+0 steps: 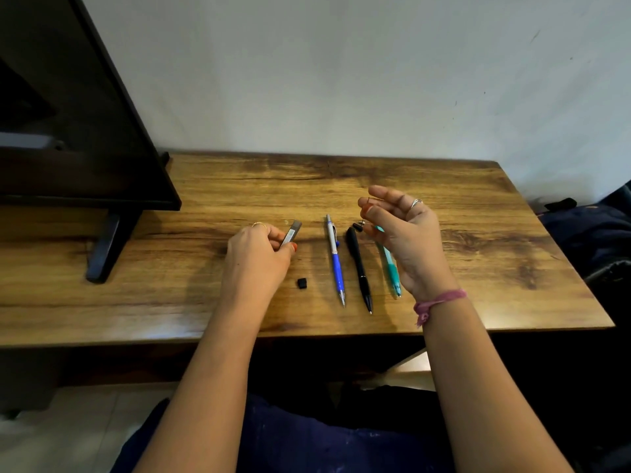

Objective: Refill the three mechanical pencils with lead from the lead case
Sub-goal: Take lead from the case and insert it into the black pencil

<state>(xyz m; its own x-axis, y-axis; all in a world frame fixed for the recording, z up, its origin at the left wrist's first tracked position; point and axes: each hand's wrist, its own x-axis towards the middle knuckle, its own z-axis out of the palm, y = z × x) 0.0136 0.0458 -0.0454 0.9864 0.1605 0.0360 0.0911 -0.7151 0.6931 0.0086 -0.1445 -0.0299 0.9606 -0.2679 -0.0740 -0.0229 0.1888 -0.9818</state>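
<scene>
Three mechanical pencils lie side by side on the wooden desk point(478, 206), tips toward me: a blue and silver pencil point(336, 259), a black pencil point(358, 268) and a teal pencil point(389, 268) partly hidden behind my right hand. My left hand point(256, 257) grips the grey lead case point(292, 233), tilted, open end up. The case's small black cap point(302, 283) lies on the desk below it. My right hand point(403, 230) hovers above the pencils' back ends and pinches a thin lead point(370, 199) between thumb and fingertip. A small dark pencil cap point(358, 226) lies by the black pencil's top.
A black monitor point(68, 131) on a stand point(106, 247) fills the desk's left side. A white wall runs behind the desk. A dark bag point(594, 233) sits off the right edge. The desk's front edge is close to my lap.
</scene>
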